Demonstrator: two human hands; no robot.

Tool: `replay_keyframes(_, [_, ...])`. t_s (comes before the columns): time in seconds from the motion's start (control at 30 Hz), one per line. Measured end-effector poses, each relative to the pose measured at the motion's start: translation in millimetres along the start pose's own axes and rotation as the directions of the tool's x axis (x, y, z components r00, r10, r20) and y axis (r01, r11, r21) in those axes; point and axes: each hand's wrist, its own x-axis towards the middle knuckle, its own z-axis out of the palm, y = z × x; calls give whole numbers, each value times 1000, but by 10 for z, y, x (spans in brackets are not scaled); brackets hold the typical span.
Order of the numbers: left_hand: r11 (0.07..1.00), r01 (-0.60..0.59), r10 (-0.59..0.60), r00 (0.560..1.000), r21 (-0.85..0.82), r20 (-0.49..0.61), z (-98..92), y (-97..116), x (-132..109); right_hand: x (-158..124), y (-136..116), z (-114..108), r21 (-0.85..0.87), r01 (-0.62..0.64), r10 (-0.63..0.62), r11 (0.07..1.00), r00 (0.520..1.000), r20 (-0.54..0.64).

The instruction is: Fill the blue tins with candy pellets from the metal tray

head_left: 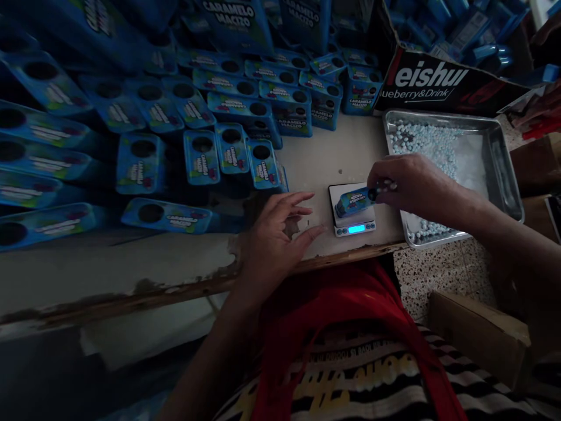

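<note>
A blue "Caramelo Macizo" candy box (356, 200) stands on a small digital scale (344, 225) with a lit blue display. My right hand (414, 181) is closed around a few small pale candies (389, 185), held right by the box's dark round opening. Left of the scale, my left hand (280, 228) hovers with fingers apart and nothing in it. A metal tray (497, 158) lies under my right forearm, with many white and light-blue candies (423, 143) in it. My wrist hides part of the tray.
Many blue boxes with dark round openings (202, 158) crowd the table's left and back. A black carton marked "eishui" (438, 88), full of blue packs, stands behind the tray. The worn wooden table edge (346, 255) runs close to my body. A cardboard box (477, 333) sits below right.
</note>
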Motion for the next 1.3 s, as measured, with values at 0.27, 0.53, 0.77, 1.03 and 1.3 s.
replay_keyframes(0.27, [996, -65, 66, 998, 60, -7, -56, -1, -48, -245, 473, -33, 520, -226, 296, 824, 954, -55])
replay_keyframes(0.53, [965, -184, 191, 981, 185, -18, -27, 239, -22, -1045, 1365, 371, 139, -583, 595, 801, 801, -66])
replay_keyframes(0.77, [878, -189, 228, 973, 440, -38, 49, 548, -25, -796, 956, 259, 141, -235, 264, 962, 934, -240])
replay_keyframes(1.03, [843, -118, 182, 981, 525, -71, 174, 601, -77, -410, 519, 51, 219, 138, -62, 966, 945, -321])
replay_keyframes(1.3, [847, -155, 196, 980, 509, -27, 276, 518, 53, -78, 164, 80, -1, 222, -219, 975, 962, -161])
